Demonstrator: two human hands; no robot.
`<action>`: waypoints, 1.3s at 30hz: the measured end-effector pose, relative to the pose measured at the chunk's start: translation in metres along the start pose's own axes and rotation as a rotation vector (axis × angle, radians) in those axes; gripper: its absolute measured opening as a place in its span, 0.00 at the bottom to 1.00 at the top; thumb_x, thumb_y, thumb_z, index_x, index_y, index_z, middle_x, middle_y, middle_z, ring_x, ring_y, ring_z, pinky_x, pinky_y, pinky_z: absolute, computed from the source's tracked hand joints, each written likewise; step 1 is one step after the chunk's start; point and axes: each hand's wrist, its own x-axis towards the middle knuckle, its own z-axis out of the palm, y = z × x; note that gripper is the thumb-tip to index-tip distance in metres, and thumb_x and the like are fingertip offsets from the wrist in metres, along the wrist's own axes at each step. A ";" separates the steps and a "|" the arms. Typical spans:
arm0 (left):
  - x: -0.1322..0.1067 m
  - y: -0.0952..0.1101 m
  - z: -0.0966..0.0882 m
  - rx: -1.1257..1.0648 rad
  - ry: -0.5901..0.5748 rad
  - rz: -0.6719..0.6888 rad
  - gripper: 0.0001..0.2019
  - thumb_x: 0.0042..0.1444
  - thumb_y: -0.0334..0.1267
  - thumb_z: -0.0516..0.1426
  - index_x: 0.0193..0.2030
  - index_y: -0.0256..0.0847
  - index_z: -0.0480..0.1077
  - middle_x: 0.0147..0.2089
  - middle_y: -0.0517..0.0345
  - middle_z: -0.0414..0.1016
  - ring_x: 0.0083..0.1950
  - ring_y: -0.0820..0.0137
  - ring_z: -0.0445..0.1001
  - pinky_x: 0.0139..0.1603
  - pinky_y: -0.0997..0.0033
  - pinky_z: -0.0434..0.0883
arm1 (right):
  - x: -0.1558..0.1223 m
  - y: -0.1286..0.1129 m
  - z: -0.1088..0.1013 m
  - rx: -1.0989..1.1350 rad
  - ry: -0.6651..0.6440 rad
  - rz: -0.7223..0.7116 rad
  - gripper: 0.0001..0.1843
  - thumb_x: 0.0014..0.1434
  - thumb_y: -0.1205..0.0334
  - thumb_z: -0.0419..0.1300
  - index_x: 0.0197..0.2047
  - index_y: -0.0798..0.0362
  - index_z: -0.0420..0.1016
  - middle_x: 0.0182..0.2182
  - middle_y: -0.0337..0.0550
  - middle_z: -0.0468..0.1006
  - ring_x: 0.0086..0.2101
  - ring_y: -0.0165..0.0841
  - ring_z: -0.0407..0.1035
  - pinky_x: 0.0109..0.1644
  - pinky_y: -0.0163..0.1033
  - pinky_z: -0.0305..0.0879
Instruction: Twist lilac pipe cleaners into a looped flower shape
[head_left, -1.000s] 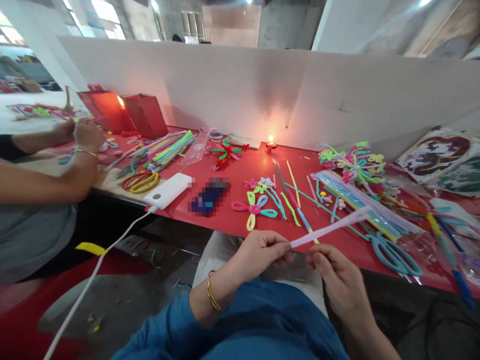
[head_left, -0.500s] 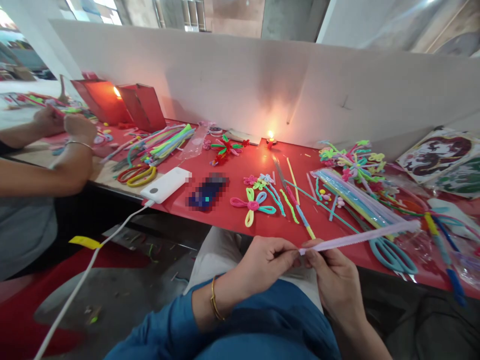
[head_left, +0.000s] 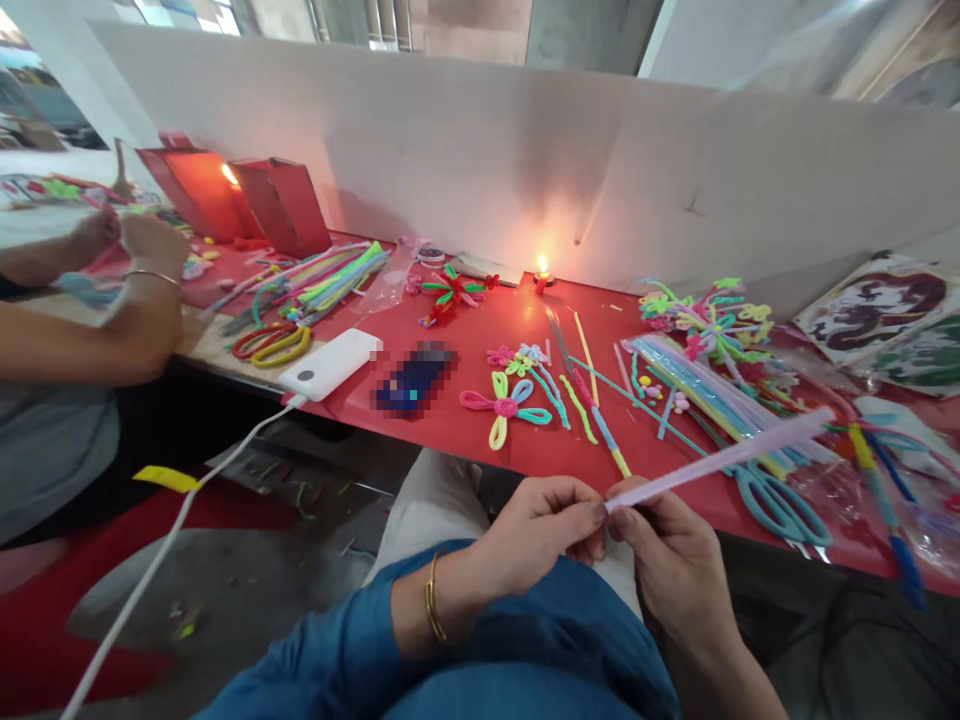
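Observation:
Pale lilac pipe cleaners (head_left: 724,458), lying together as a strip, reach from my fingers up to the right over the table edge. My right hand (head_left: 671,560) pinches them near their lower left end. Close against it, my left hand (head_left: 551,530) is closed at the very tip, thumb against finger. Both hands are above my lap, in front of the red table (head_left: 420,430). Beyond them lie a looped pipe-cleaner flower (head_left: 506,408) and a pipe-cleaner-wrapped stick (head_left: 609,440). Blue-handled scissors (head_left: 781,505) rest right of my right hand.
A lit candle (head_left: 541,275) burns at the back by the white partition (head_left: 450,150). A phone (head_left: 415,380) and a white power bank (head_left: 330,365) with a cable lie left. Bagged pipe cleaners (head_left: 697,385) are at right. A co-worker's arm (head_left: 142,310) is at far left.
The lilac strip's far end has dipped slightly and swung a little left. My left fingers have shifted slightly at its tip. The co-worker's hands have moved a little.

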 end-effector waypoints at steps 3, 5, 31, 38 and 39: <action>0.001 -0.001 -0.001 -0.037 -0.033 -0.042 0.17 0.45 0.50 0.57 0.25 0.35 0.65 0.20 0.61 0.67 0.21 0.80 0.63 0.24 0.77 0.61 | -0.001 0.003 -0.001 0.036 -0.002 0.006 0.03 0.49 0.63 0.60 0.27 0.52 0.71 0.20 0.36 0.70 0.20 0.28 0.64 0.22 0.32 0.63; 0.002 -0.002 -0.002 -0.065 -0.070 -0.077 0.16 0.44 0.49 0.58 0.25 0.34 0.66 0.21 0.61 0.68 0.21 0.79 0.64 0.25 0.78 0.62 | -0.003 0.003 0.000 0.106 -0.013 0.041 0.04 0.49 0.62 0.60 0.27 0.52 0.70 0.20 0.36 0.69 0.19 0.28 0.64 0.20 0.33 0.63; 0.006 -0.015 -0.006 -0.358 -0.124 -0.240 0.11 0.42 0.39 0.62 0.25 0.33 0.68 0.20 0.60 0.71 0.18 0.81 0.67 0.21 0.83 0.62 | -0.004 -0.004 0.005 0.250 -0.071 0.067 0.03 0.51 0.66 0.57 0.31 0.50 0.66 0.31 0.36 0.67 0.21 0.24 0.64 0.21 0.31 0.66; 0.007 -0.016 -0.007 -0.430 -0.148 -0.256 0.10 0.44 0.38 0.61 0.25 0.34 0.67 0.20 0.60 0.72 0.18 0.81 0.68 0.22 0.83 0.64 | -0.005 -0.004 0.009 0.182 0.032 -0.011 0.04 0.50 0.67 0.59 0.29 0.50 0.66 0.33 0.38 0.68 0.28 0.27 0.66 0.27 0.30 0.65; 0.007 -0.016 -0.007 -0.433 -0.146 -0.244 0.10 0.44 0.39 0.61 0.25 0.34 0.67 0.20 0.60 0.72 0.18 0.80 0.68 0.22 0.83 0.64 | -0.005 -0.003 0.008 0.144 0.051 -0.006 0.04 0.50 0.66 0.59 0.30 0.50 0.66 0.33 0.38 0.69 0.27 0.27 0.66 0.26 0.31 0.65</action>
